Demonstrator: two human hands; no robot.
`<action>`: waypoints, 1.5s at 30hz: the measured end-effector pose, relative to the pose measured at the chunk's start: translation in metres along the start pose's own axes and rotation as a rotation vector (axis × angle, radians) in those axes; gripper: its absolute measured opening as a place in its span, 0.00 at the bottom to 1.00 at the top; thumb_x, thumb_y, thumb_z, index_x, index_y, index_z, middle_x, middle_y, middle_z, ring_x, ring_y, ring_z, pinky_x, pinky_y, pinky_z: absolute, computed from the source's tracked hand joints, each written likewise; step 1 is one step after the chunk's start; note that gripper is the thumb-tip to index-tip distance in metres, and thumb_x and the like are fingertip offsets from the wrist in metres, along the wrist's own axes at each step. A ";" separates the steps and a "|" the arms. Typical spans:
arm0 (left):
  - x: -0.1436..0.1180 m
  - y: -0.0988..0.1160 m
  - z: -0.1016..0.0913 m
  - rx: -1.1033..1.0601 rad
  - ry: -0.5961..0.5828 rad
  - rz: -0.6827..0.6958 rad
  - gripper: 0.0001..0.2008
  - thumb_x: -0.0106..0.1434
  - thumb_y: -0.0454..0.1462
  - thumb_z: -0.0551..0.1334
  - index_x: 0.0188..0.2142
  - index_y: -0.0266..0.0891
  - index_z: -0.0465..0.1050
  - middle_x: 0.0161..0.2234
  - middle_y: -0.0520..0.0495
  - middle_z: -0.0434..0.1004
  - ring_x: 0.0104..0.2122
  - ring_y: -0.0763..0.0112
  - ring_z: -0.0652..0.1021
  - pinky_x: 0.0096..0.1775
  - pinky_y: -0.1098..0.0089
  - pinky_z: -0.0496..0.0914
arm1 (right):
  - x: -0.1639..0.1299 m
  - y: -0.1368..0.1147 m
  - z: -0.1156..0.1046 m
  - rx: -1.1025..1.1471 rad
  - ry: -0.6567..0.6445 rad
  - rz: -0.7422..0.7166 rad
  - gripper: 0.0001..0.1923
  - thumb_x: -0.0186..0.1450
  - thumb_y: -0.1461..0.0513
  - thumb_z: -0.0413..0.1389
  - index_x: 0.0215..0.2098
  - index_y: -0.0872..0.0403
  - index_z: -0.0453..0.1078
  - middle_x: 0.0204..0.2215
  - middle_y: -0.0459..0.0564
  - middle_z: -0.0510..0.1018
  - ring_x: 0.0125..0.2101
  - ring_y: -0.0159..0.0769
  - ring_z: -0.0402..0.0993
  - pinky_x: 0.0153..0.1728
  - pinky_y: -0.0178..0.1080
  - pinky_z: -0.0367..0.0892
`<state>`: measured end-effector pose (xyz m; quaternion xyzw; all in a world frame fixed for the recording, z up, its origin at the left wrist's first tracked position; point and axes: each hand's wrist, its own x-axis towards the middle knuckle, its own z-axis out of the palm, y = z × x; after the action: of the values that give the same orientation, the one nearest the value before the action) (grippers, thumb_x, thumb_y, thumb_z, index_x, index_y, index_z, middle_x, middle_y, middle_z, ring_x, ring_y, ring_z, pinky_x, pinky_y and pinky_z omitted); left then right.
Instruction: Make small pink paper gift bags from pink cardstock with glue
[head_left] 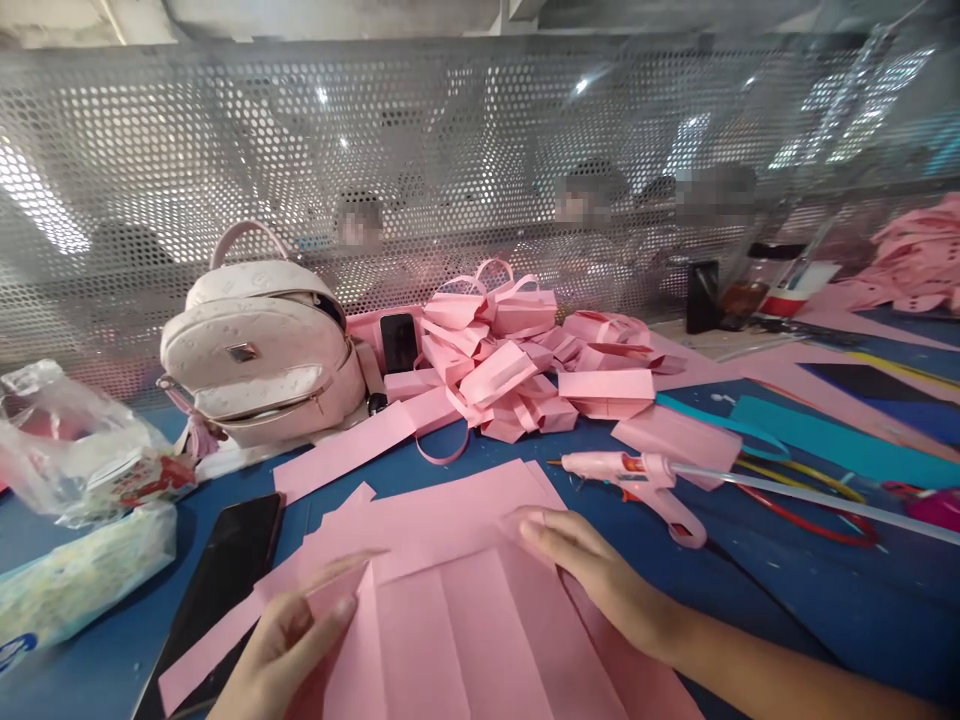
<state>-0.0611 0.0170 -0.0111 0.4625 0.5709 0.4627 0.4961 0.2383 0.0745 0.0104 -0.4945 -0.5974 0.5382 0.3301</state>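
A creased pink paper sheet (457, 640) with several lengthwise folds lies in front of me, on top of other flat pink sheets (450, 510). My left hand (289, 640) holds its left edge, with the thumb near the upper left corner and the index finger stretched along the paper. On the opposite side, my right hand (592, 570) grips the paper's upper right edge, fingertips bent together on it; its thumb is mostly hidden. Just beyond my right hand rests a pink glue gun (630, 480) with a long clear glue stick in its back.
Folded pink paper pieces (510, 370) are heaped at the back. A pale backpack (262, 350) stands left of them against a perforated metal screen (465, 130). A black phone (217, 600), a tissue pack (90, 570) and a plastic bag (67, 430) lie left. Teal strips (840, 440) lie right.
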 end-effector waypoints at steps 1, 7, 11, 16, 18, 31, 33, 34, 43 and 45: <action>0.001 0.003 0.001 0.038 0.009 0.057 0.27 0.60 0.55 0.67 0.54 0.47 0.78 0.45 0.44 0.83 0.44 0.52 0.82 0.41 0.63 0.79 | 0.001 -0.002 0.000 -0.015 -0.027 -0.049 0.27 0.69 0.43 0.52 0.53 0.52 0.75 0.55 0.56 0.76 0.61 0.53 0.66 0.64 0.54 0.57; 0.009 0.008 -0.004 0.159 0.055 0.289 0.18 0.62 0.52 0.65 0.44 0.42 0.80 0.48 0.41 0.79 0.56 0.53 0.74 0.52 0.67 0.72 | 0.000 -0.004 0.002 -0.094 -0.007 -0.217 0.21 0.72 0.50 0.51 0.60 0.45 0.68 0.60 0.51 0.72 0.62 0.49 0.64 0.62 0.50 0.61; 0.011 0.005 -0.006 0.209 0.048 0.303 0.17 0.62 0.50 0.65 0.42 0.42 0.80 0.45 0.41 0.80 0.52 0.55 0.76 0.49 0.69 0.73 | -0.001 0.000 0.002 -0.125 0.015 -0.205 0.18 0.71 0.49 0.51 0.51 0.48 0.74 0.48 0.51 0.78 0.46 0.46 0.75 0.46 0.43 0.73; 0.012 0.008 -0.007 0.248 0.059 0.270 0.19 0.61 0.52 0.66 0.41 0.41 0.80 0.43 0.42 0.80 0.48 0.55 0.78 0.45 0.69 0.74 | 0.002 0.002 0.004 -0.180 0.006 -0.214 0.16 0.68 0.52 0.54 0.50 0.49 0.73 0.46 0.50 0.78 0.45 0.45 0.75 0.42 0.41 0.71; 0.013 0.009 -0.007 0.228 0.071 0.266 0.20 0.60 0.52 0.67 0.41 0.41 0.80 0.43 0.42 0.81 0.45 0.57 0.79 0.43 0.70 0.74 | 0.003 0.003 0.006 -0.196 -0.005 -0.217 0.16 0.67 0.54 0.56 0.50 0.49 0.73 0.47 0.50 0.78 0.46 0.45 0.74 0.43 0.41 0.71; 0.022 -0.010 -0.030 0.365 -0.044 0.247 0.17 0.62 0.52 0.65 0.41 0.45 0.85 0.41 0.45 0.85 0.42 0.56 0.83 0.42 0.71 0.77 | 0.001 0.000 0.005 -0.251 -0.041 -0.237 0.13 0.68 0.56 0.58 0.49 0.48 0.72 0.49 0.48 0.78 0.53 0.45 0.72 0.57 0.43 0.63; 0.023 -0.009 -0.033 0.372 -0.088 0.253 0.19 0.65 0.53 0.62 0.37 0.44 0.85 0.37 0.45 0.85 0.42 0.55 0.82 0.44 0.70 0.76 | 0.000 -0.002 0.006 -0.268 -0.029 -0.236 0.12 0.67 0.57 0.58 0.49 0.47 0.73 0.48 0.47 0.79 0.50 0.44 0.73 0.54 0.41 0.65; 0.023 -0.009 -0.033 0.375 -0.097 0.251 0.21 0.66 0.53 0.60 0.34 0.42 0.84 0.33 0.45 0.84 0.40 0.56 0.82 0.42 0.70 0.76 | 0.000 -0.003 0.006 -0.275 -0.024 -0.239 0.12 0.67 0.57 0.58 0.49 0.47 0.73 0.47 0.47 0.79 0.49 0.43 0.74 0.52 0.40 0.66; 0.016 0.002 -0.020 0.349 -0.053 0.134 0.33 0.64 0.64 0.52 0.19 0.41 0.53 0.23 0.55 0.46 0.24 0.73 0.53 0.25 0.73 0.53 | 0.001 0.000 0.008 -0.333 -0.051 -0.208 0.11 0.66 0.53 0.58 0.38 0.52 0.76 0.28 0.44 0.75 0.24 0.30 0.59 0.26 0.34 0.54; 0.016 0.002 -0.019 0.352 -0.066 0.115 0.33 0.63 0.66 0.50 0.21 0.42 0.49 0.24 0.55 0.43 0.25 0.73 0.50 0.25 0.72 0.50 | 0.002 0.001 0.008 -0.285 -0.077 -0.228 0.16 0.69 0.51 0.54 0.32 0.54 0.73 0.26 0.44 0.72 0.25 0.32 0.61 0.27 0.35 0.54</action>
<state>-0.0815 0.0318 -0.0096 0.5890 0.5990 0.3680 0.3985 0.2303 0.0737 0.0077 -0.4443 -0.7321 0.4257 0.2922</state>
